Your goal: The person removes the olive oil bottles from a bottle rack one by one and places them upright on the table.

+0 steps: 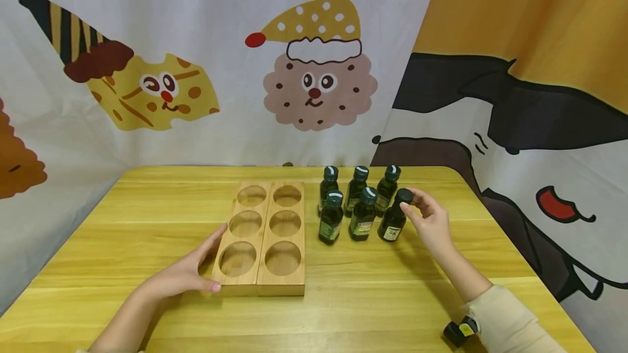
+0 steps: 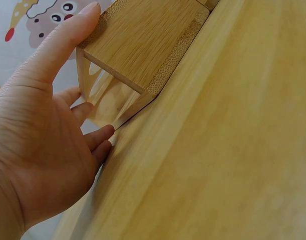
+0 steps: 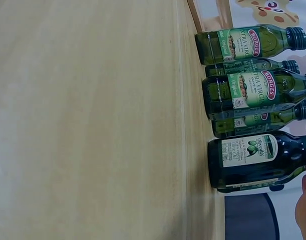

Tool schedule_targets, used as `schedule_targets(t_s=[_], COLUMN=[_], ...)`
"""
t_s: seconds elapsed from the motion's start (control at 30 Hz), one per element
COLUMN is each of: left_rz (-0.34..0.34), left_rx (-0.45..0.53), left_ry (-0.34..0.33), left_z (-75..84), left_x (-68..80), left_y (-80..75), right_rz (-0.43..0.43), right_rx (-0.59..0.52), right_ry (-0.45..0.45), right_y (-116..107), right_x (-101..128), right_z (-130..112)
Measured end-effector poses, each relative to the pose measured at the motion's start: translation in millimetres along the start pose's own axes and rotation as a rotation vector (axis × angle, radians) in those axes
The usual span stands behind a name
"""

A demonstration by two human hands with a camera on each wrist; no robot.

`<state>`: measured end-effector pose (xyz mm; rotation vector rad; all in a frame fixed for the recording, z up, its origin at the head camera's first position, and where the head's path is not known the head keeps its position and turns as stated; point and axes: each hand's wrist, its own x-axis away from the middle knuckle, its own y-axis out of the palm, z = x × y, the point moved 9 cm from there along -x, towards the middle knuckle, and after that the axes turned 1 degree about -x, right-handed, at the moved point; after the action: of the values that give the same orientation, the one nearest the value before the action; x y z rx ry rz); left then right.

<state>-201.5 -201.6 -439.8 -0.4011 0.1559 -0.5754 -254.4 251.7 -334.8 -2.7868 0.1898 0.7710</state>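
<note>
Bottle (image 1: pixel 392 223) upright – right hand (image 1: pixel 428 221) seemingly pinching cap, axis vertical.

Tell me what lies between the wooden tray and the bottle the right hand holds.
In the head view, two other bottles stand between the wooden tray and that bottle.

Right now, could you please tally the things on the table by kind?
Green glass bottles: 6
Wooden holder trays, side by side: 2
Total: 8
</note>
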Motion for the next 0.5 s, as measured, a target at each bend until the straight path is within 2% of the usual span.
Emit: schedule_targets(t_s=[0.37,0.5], left_rz=[-0.003,0.0], left_rx=[-0.003,-0.001], left_ry=[0.019,0.003], left_z=[3.6,4.6], left_x=[0.1,0.1], left_y=[-1.0,-0.8], right_rz=[-0.035,-0.051], right_rx=[0.039,0.054], right_ry=[0.02,0.049], right_y=[-1,-6], right_x=[5,5], right_z=[1,17])
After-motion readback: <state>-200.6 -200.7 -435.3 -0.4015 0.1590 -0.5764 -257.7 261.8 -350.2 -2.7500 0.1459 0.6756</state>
